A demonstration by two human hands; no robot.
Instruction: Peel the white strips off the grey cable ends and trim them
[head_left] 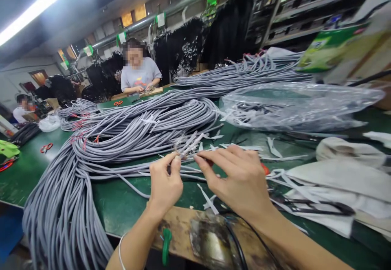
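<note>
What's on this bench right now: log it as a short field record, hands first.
left hand: pinches the ends of a small cable end bunch
right hand: fingers stretched toward the same bunch, touching it
grey cable bundles: coiled across the green table, some hanging over its edge
plastic bag: lies right of the coils
red scissors: far left
co-worker: seated opposite
</note>
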